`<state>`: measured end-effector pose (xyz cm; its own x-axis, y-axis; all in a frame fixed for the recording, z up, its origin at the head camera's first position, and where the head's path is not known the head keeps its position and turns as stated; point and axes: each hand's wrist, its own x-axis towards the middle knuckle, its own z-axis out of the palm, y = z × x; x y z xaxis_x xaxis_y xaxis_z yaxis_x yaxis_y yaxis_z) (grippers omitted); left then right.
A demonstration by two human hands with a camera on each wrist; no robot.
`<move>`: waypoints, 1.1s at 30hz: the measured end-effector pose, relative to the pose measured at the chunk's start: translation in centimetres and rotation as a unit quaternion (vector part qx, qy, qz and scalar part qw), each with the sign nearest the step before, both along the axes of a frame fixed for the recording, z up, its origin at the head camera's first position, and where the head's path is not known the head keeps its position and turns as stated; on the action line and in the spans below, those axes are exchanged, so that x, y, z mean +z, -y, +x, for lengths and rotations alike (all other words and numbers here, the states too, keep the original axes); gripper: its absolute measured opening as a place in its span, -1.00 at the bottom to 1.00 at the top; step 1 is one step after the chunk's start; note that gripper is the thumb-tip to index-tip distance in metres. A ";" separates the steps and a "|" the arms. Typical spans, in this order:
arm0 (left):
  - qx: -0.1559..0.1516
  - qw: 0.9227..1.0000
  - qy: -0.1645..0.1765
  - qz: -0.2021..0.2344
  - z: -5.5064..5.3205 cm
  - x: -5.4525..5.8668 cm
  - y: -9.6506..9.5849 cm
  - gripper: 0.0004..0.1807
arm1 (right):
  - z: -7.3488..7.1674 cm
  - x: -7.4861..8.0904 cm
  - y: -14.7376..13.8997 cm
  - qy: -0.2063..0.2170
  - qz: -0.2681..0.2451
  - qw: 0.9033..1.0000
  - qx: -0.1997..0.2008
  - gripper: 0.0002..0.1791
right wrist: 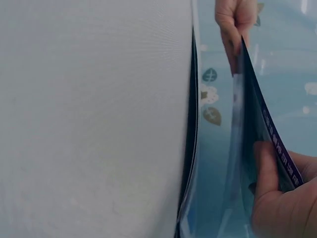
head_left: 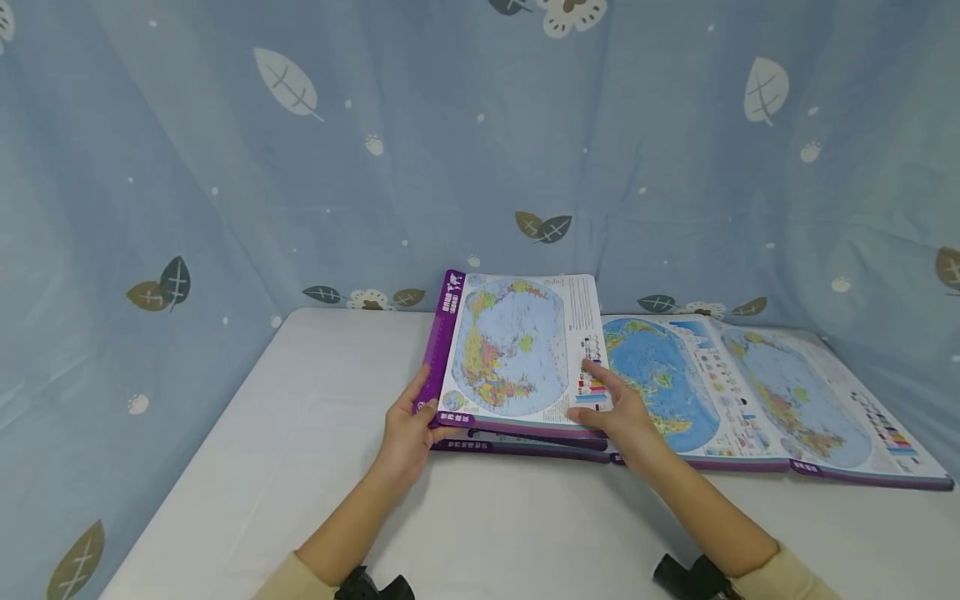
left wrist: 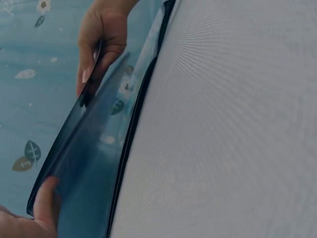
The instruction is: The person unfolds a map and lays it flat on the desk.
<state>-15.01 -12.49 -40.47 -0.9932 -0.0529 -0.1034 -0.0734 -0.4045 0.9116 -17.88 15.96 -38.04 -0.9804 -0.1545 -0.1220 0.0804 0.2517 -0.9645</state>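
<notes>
A world map panel [head_left: 510,342] with a purple left border is raised at a tilt over the table. My left hand [head_left: 405,437] grips its lower left corner, thumb on top. At the lower right edge my right hand [head_left: 630,421] holds it, thumb and a finger on the printed face. In the left wrist view, the raised panel [left wrist: 62,141] is edge-on between both hands, with a gap below it. Seen from the right wrist, my right hand [right wrist: 285,203] has the panel between thumb and fingers. Another purple-edged panel [head_left: 525,451] lies underneath.
To the right, a blue physical map panel [head_left: 663,392] and a paler world map panel [head_left: 802,400] lie spread side by side. Everything rests on a white-covered table [head_left: 315,400]. A blue leaf-patterned curtain [head_left: 450,142] hangs right behind its back edge.
</notes>
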 end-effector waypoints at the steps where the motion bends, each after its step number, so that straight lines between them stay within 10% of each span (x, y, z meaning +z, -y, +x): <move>1: -0.002 1.000 -0.002 0.000 -0.1 -0.2 0.0 -0.37 | -0.1 -0.2 -0.1 0.005 -0.006 1.000 0.002 -0.10; 17: -0.054 0.998 -0.008 -0.029 0.0 -2.6 -0.1 -0.37 | -0.5 -0.3 -1.0 0.017 -0.031 0.999 0.014 -0.09; 33: -0.033 0.999 0.016 -0.040 -0.2 -3.0 -0.1 -0.32 | -0.3 2.1 -2.8 0.024 -0.036 0.999 0.019 -0.05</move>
<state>-15.25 -12.40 -43.50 -0.9911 0.0038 -0.1332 -0.1272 -0.3242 0.9374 -18.18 18.74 -35.91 -0.9667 -0.2027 -0.1562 0.1188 0.1848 -0.9756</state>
